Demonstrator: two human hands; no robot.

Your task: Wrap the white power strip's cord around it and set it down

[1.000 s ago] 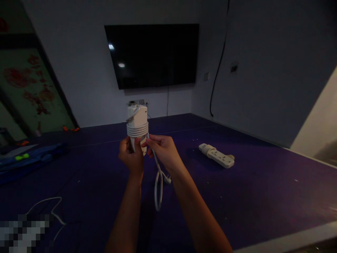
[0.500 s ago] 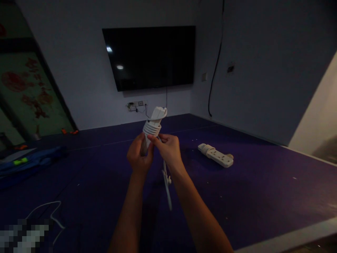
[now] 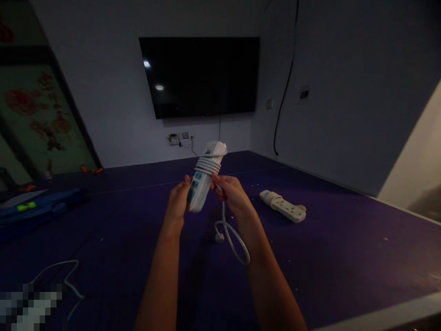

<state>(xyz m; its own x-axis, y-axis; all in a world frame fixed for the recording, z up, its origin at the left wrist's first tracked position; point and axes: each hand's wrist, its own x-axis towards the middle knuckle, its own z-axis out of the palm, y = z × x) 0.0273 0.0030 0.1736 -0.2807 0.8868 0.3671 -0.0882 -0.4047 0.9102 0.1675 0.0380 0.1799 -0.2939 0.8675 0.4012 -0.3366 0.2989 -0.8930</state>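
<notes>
A white power strip point(image 3: 201, 193) with blue sockets is held up in front of me, tilted, its top leaning right. Several turns of its white cord point(image 3: 208, 164) are wound around its upper half. My left hand point(image 3: 178, 198) is closed on the lower left edge of the strip. My right hand point(image 3: 231, 192) pinches the cord beside the windings, thumb against the strip's right side. From that hand the loose cord hangs in a loop, with the plug point(image 3: 219, 237) at its end.
On the purple surface point(image 3: 330, 257) to the right lies another power strip point(image 3: 289, 209), its cord wound around one end. Blue fabric point(image 3: 58, 202) and a thin white cable point(image 3: 70, 285) lie at left. A television point(image 3: 203, 78) hangs on the far wall, above wall sockets point(image 3: 181, 136).
The power strip has turned so its blue sockets show, and it has shifted slightly right. My left hand has moved to its edge. The hanging cord has swung into a wider loop.
</notes>
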